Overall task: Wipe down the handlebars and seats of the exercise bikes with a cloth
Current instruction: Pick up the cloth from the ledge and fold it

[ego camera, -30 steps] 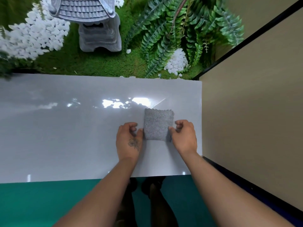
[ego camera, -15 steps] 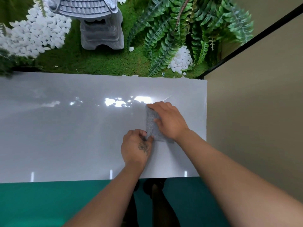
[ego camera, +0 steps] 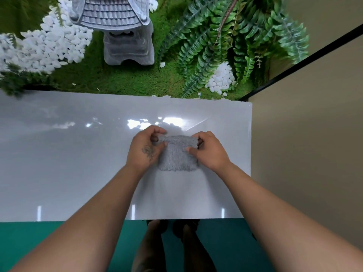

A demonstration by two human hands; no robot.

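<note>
A small grey fluffy cloth (ego camera: 177,156), folded into a square, lies on the glossy white ledge (ego camera: 68,163). My left hand (ego camera: 144,149) pinches its upper left corner between thumb and fingers. My right hand (ego camera: 209,149) pinches the upper right corner the same way. The top edge of the cloth is lifted slightly between the two hands. No exercise bike is in view.
Behind the ledge lies a garden bed with green moss, white pebbles (ego camera: 49,48), a grey stone lantern (ego camera: 125,34) and ferns (ego camera: 225,40). A beige wall (ego camera: 306,154) rises right of the ledge. A teal floor (ego camera: 39,242) and my feet show below.
A second ago both hands held the cloth's lower corners. Then the right hand reached over its top edge. Now both hands pinch the upper corners.
</note>
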